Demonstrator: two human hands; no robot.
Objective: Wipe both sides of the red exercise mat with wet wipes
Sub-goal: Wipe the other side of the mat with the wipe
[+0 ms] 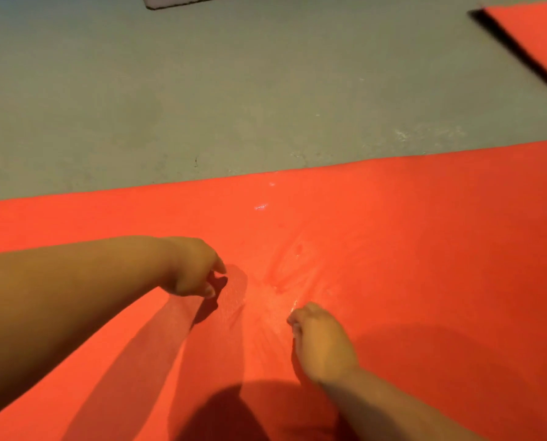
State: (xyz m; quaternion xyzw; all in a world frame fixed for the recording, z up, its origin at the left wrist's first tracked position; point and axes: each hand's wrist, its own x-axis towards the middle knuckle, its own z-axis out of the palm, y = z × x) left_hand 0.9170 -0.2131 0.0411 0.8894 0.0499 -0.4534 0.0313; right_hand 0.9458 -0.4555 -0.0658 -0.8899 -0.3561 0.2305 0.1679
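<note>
I'm flattening the wet wipe (234, 294) on the red mat (424, 233): left hand (192, 268) hovering open-fingered, right hand (321, 340) curled at its edge, grip unclear. I'm thinking flat pressure, stroking toward the far edge.

The red mat (424, 233) runs off the left, right and bottom edges. Beyond its far edge, a second red mat (539, 36) and a pale slab (183, 0) are cropped. On the red mat, the wet wipe (234, 291) is a faint translucent blur. The right hand (323, 342) hides its own fingertips, so its grip cannot be determined.
</note>
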